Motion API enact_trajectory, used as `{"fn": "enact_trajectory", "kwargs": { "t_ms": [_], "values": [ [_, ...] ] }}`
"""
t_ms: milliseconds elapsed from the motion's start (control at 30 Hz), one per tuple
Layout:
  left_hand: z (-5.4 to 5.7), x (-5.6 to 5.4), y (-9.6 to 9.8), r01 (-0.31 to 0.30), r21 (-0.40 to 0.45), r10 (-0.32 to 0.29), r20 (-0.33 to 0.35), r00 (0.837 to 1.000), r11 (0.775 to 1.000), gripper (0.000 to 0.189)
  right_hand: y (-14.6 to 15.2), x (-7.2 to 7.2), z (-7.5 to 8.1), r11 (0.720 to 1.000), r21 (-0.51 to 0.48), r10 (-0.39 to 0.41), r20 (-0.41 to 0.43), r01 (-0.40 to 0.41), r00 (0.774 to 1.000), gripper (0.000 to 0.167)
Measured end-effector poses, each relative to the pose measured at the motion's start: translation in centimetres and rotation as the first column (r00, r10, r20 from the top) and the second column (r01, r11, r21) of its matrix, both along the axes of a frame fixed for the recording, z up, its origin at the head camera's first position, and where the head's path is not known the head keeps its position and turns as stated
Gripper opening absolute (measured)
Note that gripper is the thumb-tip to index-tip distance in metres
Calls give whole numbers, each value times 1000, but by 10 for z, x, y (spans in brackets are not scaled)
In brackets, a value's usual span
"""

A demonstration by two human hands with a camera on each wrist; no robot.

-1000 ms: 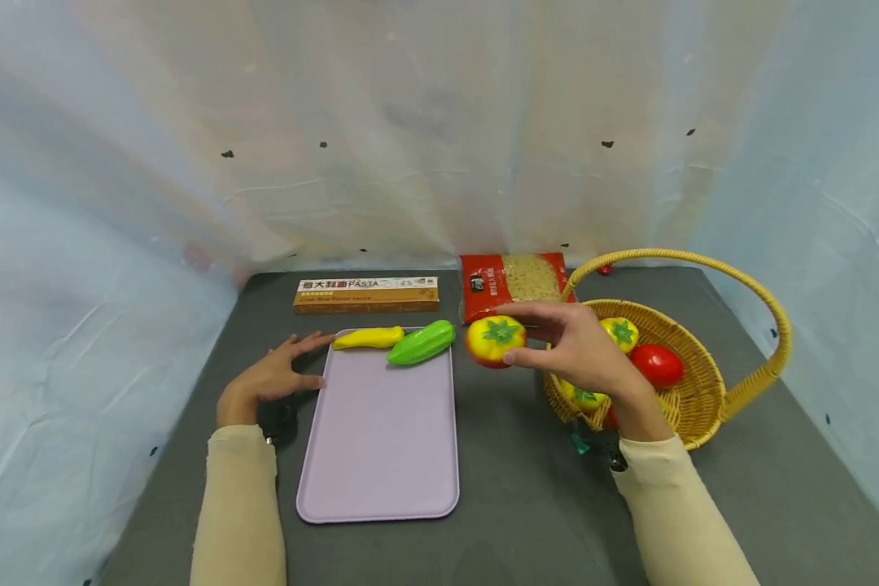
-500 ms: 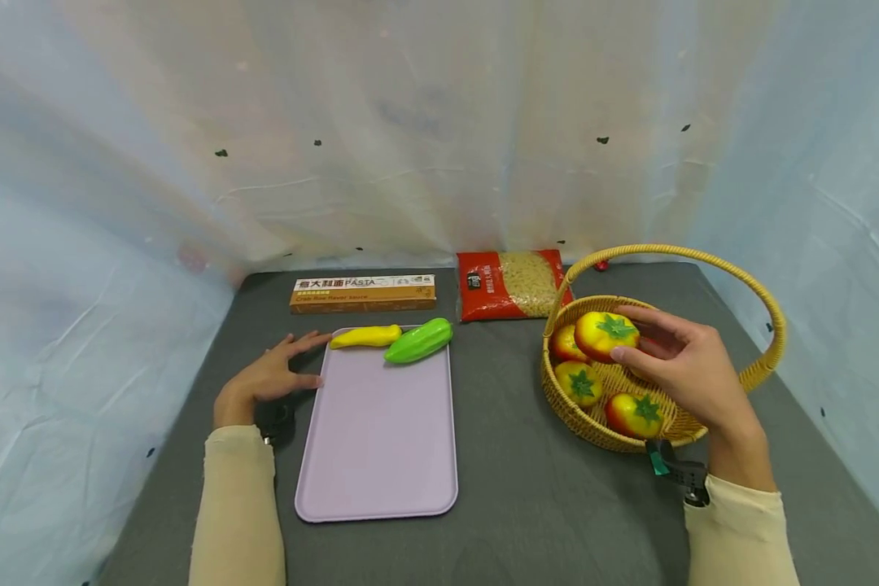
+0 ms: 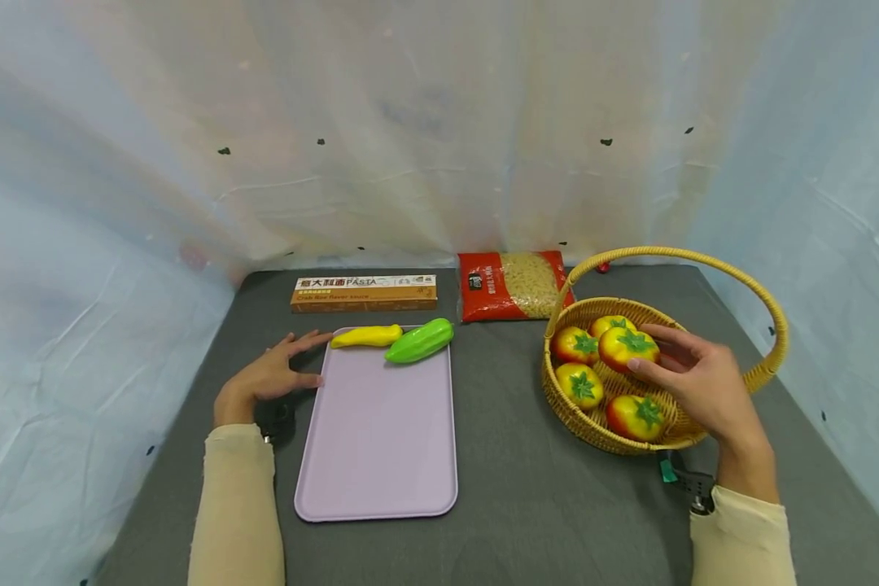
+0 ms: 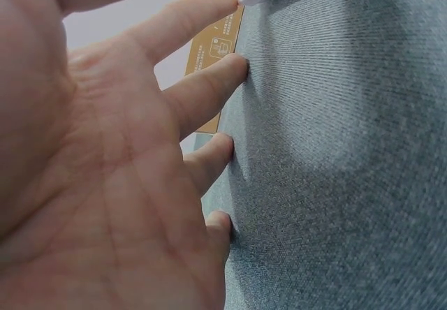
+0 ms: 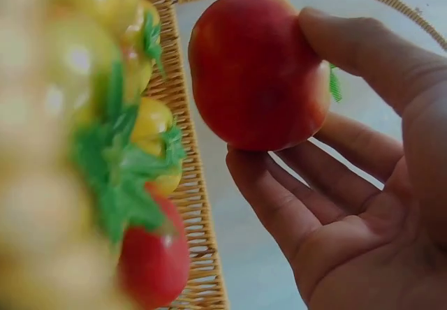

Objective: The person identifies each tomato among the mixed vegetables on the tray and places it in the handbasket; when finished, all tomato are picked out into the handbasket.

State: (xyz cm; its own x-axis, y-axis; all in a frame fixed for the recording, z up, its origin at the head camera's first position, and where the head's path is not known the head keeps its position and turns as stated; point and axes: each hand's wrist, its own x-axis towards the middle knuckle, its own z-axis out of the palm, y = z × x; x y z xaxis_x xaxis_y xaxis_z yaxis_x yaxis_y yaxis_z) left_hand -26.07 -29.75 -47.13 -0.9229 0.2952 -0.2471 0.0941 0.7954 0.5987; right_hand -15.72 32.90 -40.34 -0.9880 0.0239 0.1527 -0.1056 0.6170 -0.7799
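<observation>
In the head view my right hand (image 3: 710, 382) pinches a yellow-red tomato (image 3: 627, 350) with a green leafy top, between thumb and fingers, over the wicker basket (image 3: 567, 417). In the right wrist view, the red underside of this tomato (image 5: 258, 72) faces the camera. Several similar tomatoes lie in the basket, among them a front tomato (image 3: 633, 417) and a left tomato (image 3: 579, 386). My left hand (image 3: 267, 378) has its fingers spread at the left edge of the lilac tray (image 3: 377, 439), fingertips down on the dark cloth.
A yellow pepper (image 3: 366, 337) and a green vegetable (image 3: 419, 341) lie at the tray's far end. Behind stand a pasta box (image 3: 364, 294) and a red pasta bag (image 3: 513, 285). The basket's tall handle (image 3: 677, 254) arches over it. Plastic sheeting hangs all round.
My right hand has carried the tomato from beside the tray rightward over the basket, then slightly farther right and lower. The left hand stays at the tray's edge.
</observation>
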Motion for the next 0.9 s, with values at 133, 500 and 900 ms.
{"fn": "enact_trajectory", "kwargs": {
  "t_ms": [133, 500, 900],
  "values": [
    [1, 0, 0, 3, -5, -3, -5, 1000, 1000, 87, 2, -2, -7, 1000, 6, -2, 14, 2, 1000, 60],
    [0, 1, 1, 1, -5, -1, 5, 1000, 1000, 87, 5, 1, -12, 988, 152, -11, 78, -1, 997, 69],
    [-1, 1, 2, 15, 0, -15, 4, 1000, 1000, 86, -1, 3, 0, 984, 176, -2, -5, 3, 1000, 64]
  ]
}}
